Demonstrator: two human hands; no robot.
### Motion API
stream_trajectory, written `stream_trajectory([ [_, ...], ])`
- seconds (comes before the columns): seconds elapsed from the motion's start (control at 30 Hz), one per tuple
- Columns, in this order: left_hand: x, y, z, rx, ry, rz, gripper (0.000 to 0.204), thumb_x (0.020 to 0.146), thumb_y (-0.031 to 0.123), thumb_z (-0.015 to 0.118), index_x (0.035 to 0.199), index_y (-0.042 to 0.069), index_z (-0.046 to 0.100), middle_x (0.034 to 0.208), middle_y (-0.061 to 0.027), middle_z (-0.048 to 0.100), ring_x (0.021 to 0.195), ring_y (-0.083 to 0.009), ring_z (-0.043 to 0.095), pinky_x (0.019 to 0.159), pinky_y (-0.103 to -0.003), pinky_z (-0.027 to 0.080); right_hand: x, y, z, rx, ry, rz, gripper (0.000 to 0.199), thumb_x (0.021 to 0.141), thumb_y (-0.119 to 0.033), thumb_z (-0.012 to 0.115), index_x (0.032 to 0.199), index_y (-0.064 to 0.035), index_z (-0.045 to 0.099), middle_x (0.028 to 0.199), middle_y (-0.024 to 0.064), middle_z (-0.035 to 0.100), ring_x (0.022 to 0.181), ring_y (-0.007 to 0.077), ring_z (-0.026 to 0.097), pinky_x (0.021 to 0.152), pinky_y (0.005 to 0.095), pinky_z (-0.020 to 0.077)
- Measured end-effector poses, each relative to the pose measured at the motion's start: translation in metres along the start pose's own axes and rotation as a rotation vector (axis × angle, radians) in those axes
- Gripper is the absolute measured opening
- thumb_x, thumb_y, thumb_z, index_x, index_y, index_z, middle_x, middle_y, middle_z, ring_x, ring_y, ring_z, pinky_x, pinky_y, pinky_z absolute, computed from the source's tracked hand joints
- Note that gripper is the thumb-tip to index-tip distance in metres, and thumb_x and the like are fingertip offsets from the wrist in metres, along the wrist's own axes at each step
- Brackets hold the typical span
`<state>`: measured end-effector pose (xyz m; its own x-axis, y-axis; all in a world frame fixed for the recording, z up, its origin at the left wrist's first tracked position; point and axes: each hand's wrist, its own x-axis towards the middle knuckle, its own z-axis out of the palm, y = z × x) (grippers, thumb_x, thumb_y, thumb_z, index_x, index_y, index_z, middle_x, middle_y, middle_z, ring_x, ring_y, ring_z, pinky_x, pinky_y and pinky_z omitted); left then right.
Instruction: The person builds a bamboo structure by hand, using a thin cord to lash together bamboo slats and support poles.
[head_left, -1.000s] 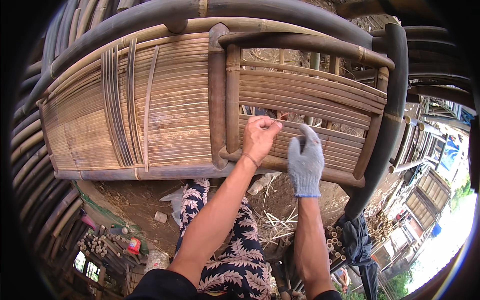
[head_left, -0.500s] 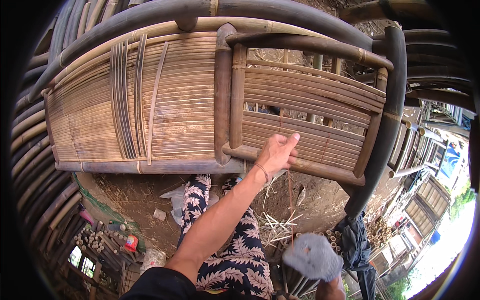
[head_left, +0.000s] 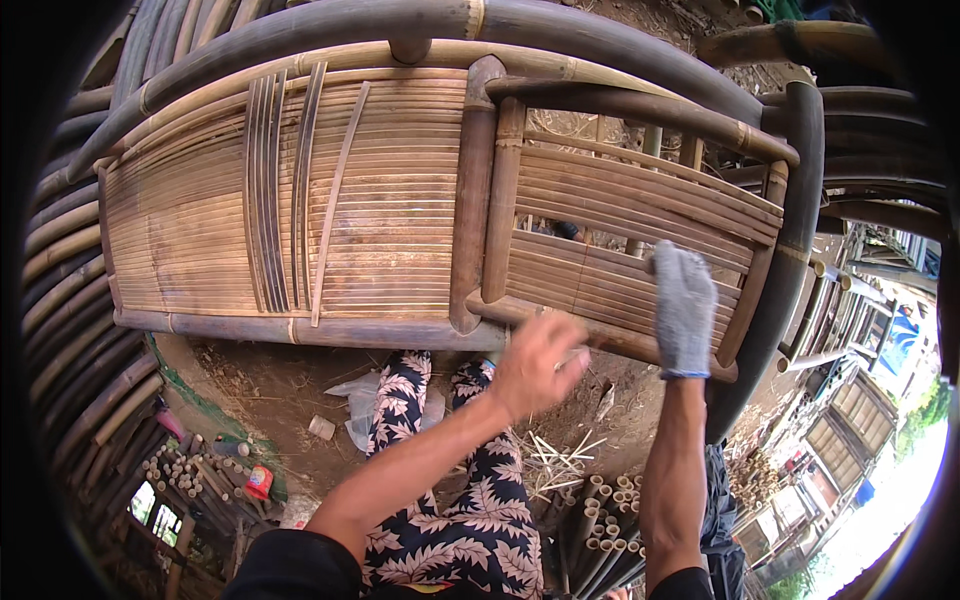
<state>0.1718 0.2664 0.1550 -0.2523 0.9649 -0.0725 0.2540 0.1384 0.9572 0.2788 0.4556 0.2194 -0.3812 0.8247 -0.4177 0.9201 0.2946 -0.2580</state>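
My bare left hand point(head_left: 545, 365) is just below the near rail of a bamboo bench point(head_left: 472, 200), smeared by motion. Its fingers look partly curled; what they hold, if anything, does not show. My right hand point(head_left: 686, 312) wears a grey knit glove and is raised in front of the slatted panel point(head_left: 600, 268) at the bench's right end. The gloved fingers are pressed together, with their tips turned away. A faint thin line crosses the slats between both hands. Several loose dark strips point(head_left: 265, 190) and one pale strip point(head_left: 340, 200) lie across the slatted surface on the left.
Bamboo poles point(head_left: 70, 300) are stacked along the left. Cut bamboo tubes point(head_left: 600, 520) stand near my right arm, beside pale slivers point(head_left: 555, 462) on the dirt. A clear plastic bag point(head_left: 358, 415) lies by my legs. Dark cloth point(head_left: 722, 510) hangs at right.
My gloved right hand has swung up from the lower right to the panel. My left hand has dropped slightly off the near rail. The reddish cord trailing down to the glove no longer shows there.
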Motion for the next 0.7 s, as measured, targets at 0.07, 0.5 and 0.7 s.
stream_trajectory([
  [0.07,0.049,-0.055,0.010,0.017,0.226,-0.002,0.028,0.096,0.019,0.060,0.113,-0.002,0.066,0.115,-0.0195,0.063,0.107,-0.0377,0.060,0.095,-0.044,0.049,-0.001,-0.025,-0.026,0.842,0.328,0.097,0.023,0.105,-0.018,0.048,0.099,-0.0035,0.065,0.114,0.0170,0.071,0.101,0.0222,0.065,0.094,0.0364,0.0517],
  [0.5,0.104,-0.138,0.034,0.187,-0.122,0.004,0.026,0.100,0.039,0.056,0.103,0.017,0.069,0.096,-0.0070,0.063,0.096,-0.0282,0.055,0.093,-0.043,0.036,-0.075,-0.051,0.061,-0.080,-0.145,-0.444,0.014,0.082,-0.014,0.067,0.087,-0.0060,0.057,0.072,0.0169,0.059,0.072,0.0397,0.061,0.065,0.0467,0.0482],
  [0.7,0.110,-0.145,0.027,0.220,-0.120,0.037,0.024,0.098,0.039,0.059,0.103,0.018,0.069,0.094,-0.0066,0.061,0.096,-0.0281,0.055,0.092,-0.043,0.037,-0.089,0.022,0.023,-0.129,-0.566,0.108,0.015,0.086,-0.015,0.065,0.088,-0.0031,0.056,0.077,0.0148,0.060,0.067,0.0280,0.064,0.059,0.0420,0.0529],
])
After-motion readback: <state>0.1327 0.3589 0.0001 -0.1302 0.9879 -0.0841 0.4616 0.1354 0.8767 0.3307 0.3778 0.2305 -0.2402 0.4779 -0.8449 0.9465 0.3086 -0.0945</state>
